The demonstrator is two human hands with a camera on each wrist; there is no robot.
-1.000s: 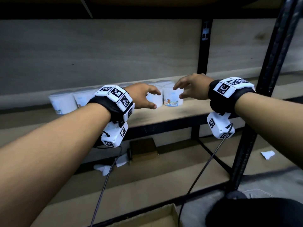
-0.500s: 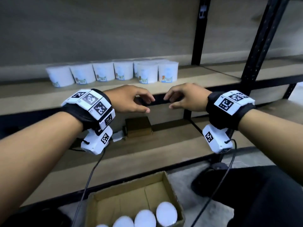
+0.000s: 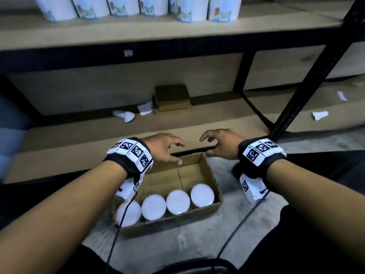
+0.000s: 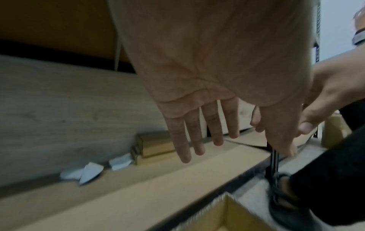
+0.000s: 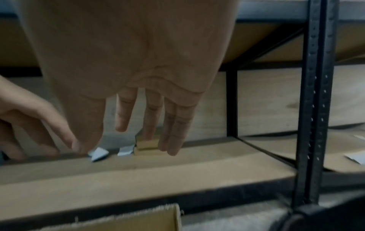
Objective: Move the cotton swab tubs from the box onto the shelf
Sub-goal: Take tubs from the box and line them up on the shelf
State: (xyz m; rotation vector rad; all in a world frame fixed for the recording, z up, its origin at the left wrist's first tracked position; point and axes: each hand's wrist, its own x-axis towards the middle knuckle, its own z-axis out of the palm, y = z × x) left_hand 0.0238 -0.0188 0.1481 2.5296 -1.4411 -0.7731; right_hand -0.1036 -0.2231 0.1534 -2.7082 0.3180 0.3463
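White round-lidded cotton swab tubs (image 3: 176,202) stand four abreast in the open brown cardboard box (image 3: 211,175), while the empty left hand (image 3: 162,149) and right hand (image 3: 222,144) hover above, fingers loosely spread.

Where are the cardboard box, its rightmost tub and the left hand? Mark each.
cardboard box (image 3: 210,171): head view, right wall.
rightmost tub (image 3: 202,195): head view, white lid.
left hand (image 3: 162,148): head view, back of the hand.
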